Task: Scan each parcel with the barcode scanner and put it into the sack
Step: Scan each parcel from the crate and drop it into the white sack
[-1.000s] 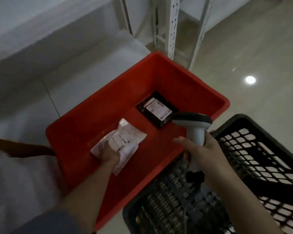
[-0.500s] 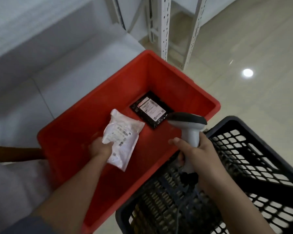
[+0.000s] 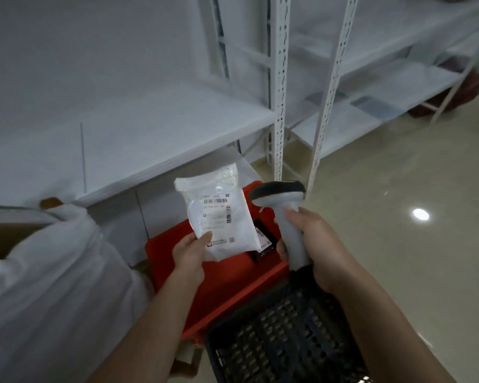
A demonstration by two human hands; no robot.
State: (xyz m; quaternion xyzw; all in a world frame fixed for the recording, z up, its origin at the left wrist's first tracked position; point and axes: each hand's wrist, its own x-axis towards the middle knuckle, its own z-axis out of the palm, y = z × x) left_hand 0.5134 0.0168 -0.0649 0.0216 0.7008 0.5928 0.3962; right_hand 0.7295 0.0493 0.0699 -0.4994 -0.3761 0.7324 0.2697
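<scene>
So the left hand had the flat white plastic mailer parcel pinched at its lower corner, thumb on the front, holding it upright in the air over the red plastic bin with the barcode label facing the camera. The right hand was wrapped round the grip of the grey handheld barcode scanner with the black head, which sat just beside the parcel's right edge, the 2 hands near each other but apart. A black parcel with a white label was lying down in the bin, mostly hidden behind the white one. The big white sack was off to the left, and a black perforated plastic crate sat right up against the bin's near side. White metal shelving stood behind it all.
</scene>
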